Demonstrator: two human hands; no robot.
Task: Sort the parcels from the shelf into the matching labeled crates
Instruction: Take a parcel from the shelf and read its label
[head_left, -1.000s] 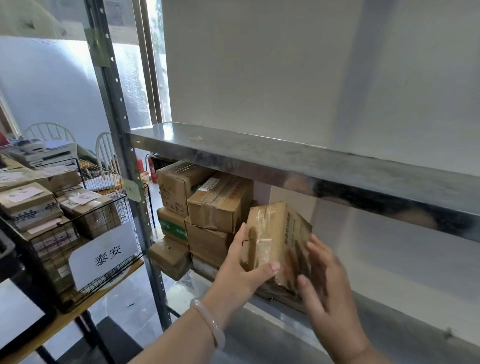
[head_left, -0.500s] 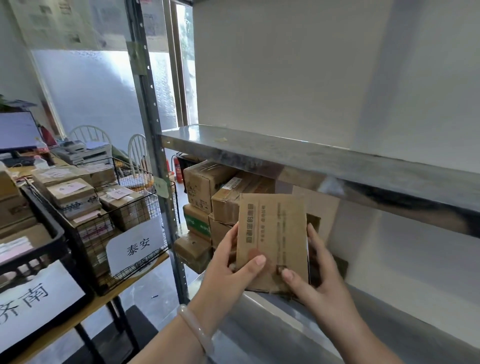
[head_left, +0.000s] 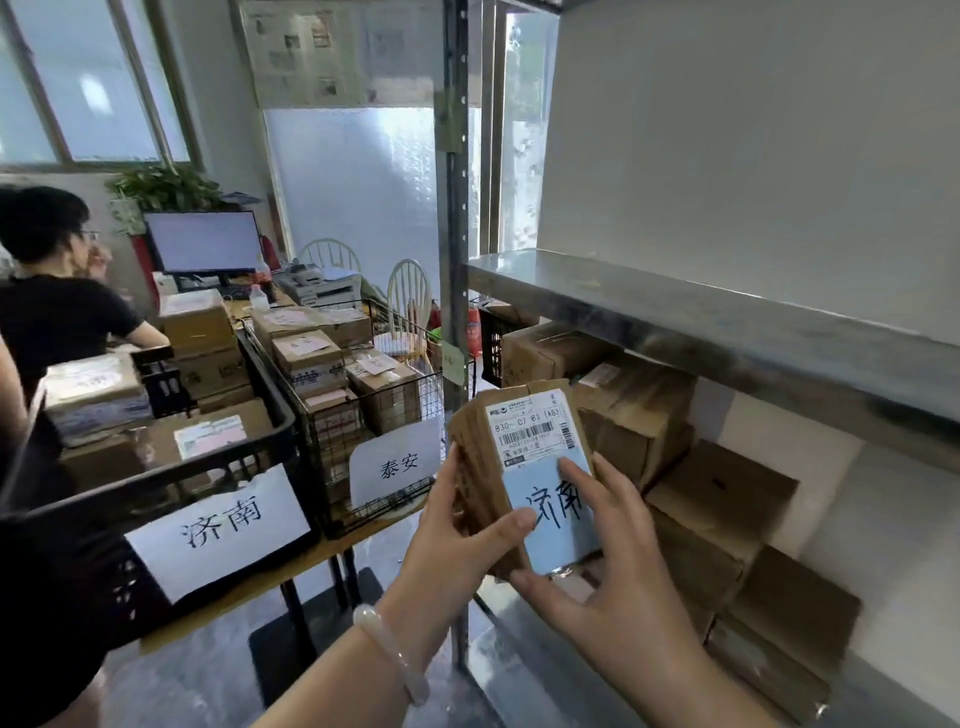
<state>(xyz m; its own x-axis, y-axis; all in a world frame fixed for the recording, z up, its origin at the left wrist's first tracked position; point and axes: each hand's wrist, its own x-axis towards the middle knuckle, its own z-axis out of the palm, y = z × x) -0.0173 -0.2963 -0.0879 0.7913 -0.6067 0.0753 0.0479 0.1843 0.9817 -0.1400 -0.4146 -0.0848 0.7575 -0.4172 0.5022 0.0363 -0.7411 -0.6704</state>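
- Parcel (head_left: 522, 457) is held up just in front of the shelf (head_left: 675, 317), label side turned to the camera, presumably so it can be read.
- Worn brown cardboard is noted, with a barcode slip above a pale blue label (head_left: 558, 512) handwritten 济南.
- Left hand (head_left: 457, 545) is curled round its left edge; right hand (head_left: 613, 582) is clasped round its right.
- Matching 济南 crate (head_left: 156, 475) is seen at left.

One wide head-worn camera looks forward and down, close above the held parcel (head_left: 535, 431), with shelf (head_left: 727, 332) rightward and crates (head_left: 283, 415) leftward.
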